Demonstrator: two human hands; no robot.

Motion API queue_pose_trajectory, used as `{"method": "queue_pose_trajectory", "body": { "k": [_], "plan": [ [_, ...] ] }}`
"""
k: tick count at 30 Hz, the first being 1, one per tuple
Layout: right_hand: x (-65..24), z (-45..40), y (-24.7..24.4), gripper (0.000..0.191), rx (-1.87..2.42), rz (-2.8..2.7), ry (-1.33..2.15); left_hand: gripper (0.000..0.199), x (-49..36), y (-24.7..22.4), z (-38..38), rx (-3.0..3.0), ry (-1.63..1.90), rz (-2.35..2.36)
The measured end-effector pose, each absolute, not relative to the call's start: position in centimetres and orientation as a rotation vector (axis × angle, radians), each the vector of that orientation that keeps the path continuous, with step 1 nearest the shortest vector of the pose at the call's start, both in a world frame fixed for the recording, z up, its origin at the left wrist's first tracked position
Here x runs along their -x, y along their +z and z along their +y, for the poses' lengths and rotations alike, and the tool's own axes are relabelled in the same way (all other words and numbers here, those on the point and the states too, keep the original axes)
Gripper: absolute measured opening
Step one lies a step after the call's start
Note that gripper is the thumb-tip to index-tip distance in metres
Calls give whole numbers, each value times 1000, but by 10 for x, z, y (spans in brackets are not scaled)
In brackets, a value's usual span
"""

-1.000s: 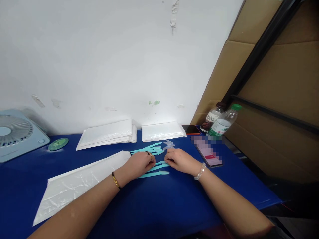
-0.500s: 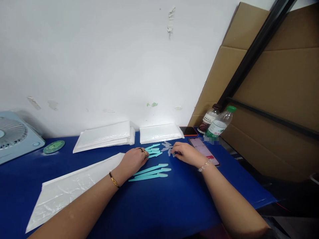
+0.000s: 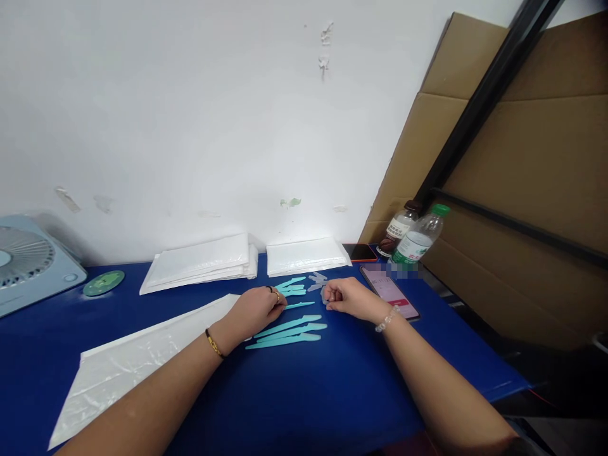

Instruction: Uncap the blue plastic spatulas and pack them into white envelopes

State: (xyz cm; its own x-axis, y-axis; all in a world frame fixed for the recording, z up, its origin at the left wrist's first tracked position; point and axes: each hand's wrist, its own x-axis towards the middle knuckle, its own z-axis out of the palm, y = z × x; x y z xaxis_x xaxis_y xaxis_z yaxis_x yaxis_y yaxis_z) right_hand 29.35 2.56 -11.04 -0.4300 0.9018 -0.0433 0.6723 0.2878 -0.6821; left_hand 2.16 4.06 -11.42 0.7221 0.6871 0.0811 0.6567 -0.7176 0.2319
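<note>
My left hand (image 3: 260, 311) is closed on the handle of a teal eyebrow razor (image 3: 301, 305), whose blade end points right. Just beyond it lie several more teal razors (image 3: 292, 290) in a loose cluster, partly behind my fingers. Nearer to me, three capped-looking razors (image 3: 289, 332) rest side by side on the blue table. My right hand (image 3: 349, 296) pinches a small clear blade cap (image 3: 324, 295), a short gap from the held razor's tip. Several translucent caps (image 3: 316, 282) lie beyond my right fingertips.
White padded mailers (image 3: 204, 261) and a second mailer stack (image 3: 304, 254) lie along the wall. Another mailer (image 3: 142, 354) is under my left forearm. Phones (image 3: 389, 288), bottles (image 3: 418, 240), a fan (image 3: 33, 263) and a green disc (image 3: 103, 283) stand or lie around.
My left hand has drawn one razor out of the far cluster toward me. My right hand has lifted a clear cap and moved slightly toward me.
</note>
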Motion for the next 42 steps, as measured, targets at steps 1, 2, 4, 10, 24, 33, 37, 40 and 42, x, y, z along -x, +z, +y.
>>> {"method": "queue_pose_trajectory", "body": {
  "k": [1,2,4,10,24,33,37,40,42],
  "plan": [
    [-292,26,-112,6,1421,-2201,882,24,-22,-114,41,-2735,238,1076],
    [-290,27,-113,4,1410,-2200,844,24,-22,-113,40,-2733,240,1073],
    [-287,27,-115,3,1366,-2216,754,24,-22,-112,40,-2738,247,1069],
    [-277,25,-118,11,1237,-2289,591,25,-23,-111,38,-2753,254,1075],
    [-269,21,-117,15,1184,-2316,618,30,-25,-115,37,-2717,272,1024],
    [-280,22,-110,11,1215,-2247,720,23,-26,-107,31,-2627,251,966],
    [-299,31,-107,19,1317,-2246,433,22,-21,-106,39,-2685,373,1215],
    [-300,33,-112,22,1313,-2368,406,21,-20,-109,43,-2753,368,1298],
    [-297,33,-116,20,1325,-2404,403,18,-20,-111,44,-2780,326,1318]
  ]
}}
